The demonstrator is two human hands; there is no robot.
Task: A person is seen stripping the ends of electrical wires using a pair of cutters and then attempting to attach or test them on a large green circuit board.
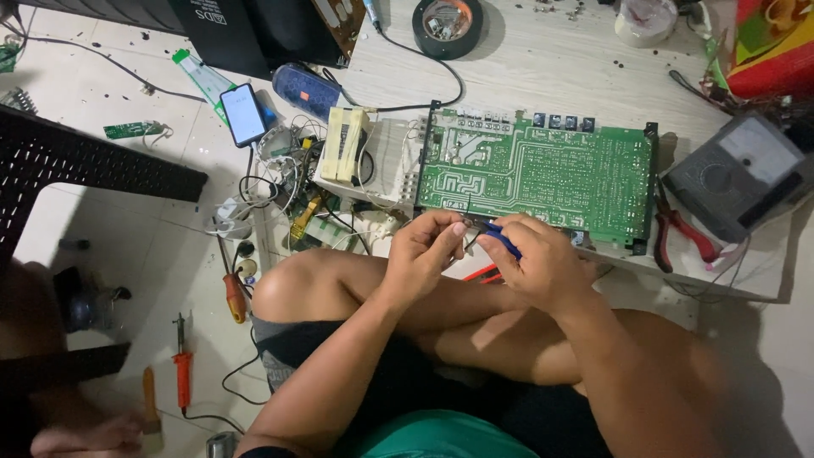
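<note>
On the floor at far left lie a brush (150, 407) and a soldering iron (181, 366) with an orange grip, and nearer the knee a screwdriver (234, 297). Above them a phone (243, 114) rests face up beside a tangle of wires (288, 182).

The left hand (426, 248) is closed in a pinch, thumb and forefinger tips nipping a thin dark wire (468, 206) that rises to the green board (543, 174). The wire looks light, limp and easily kinked, so it is best held close to the end being worked, as it is now, and pulled gently.

Just beside it, the right hand (536, 259) is closed around a blue-handled tool (502, 239), its tip meeting the wire at the left fingertips; what kind of tool it is I cannot tell. It looks small, stiff and light, fit for a fingertip grip on the handle.

The board lies flat on the low white table (543, 59), its near edge touching the 2 hands. I judge it stiff but fragile: take it by its edges, not by the solder side.

Further right, red pliers (678, 233) lie at the board's end, with a grey meter (742, 174) just beyond. A tape roll (448, 25) sits at the table's far side.
</note>
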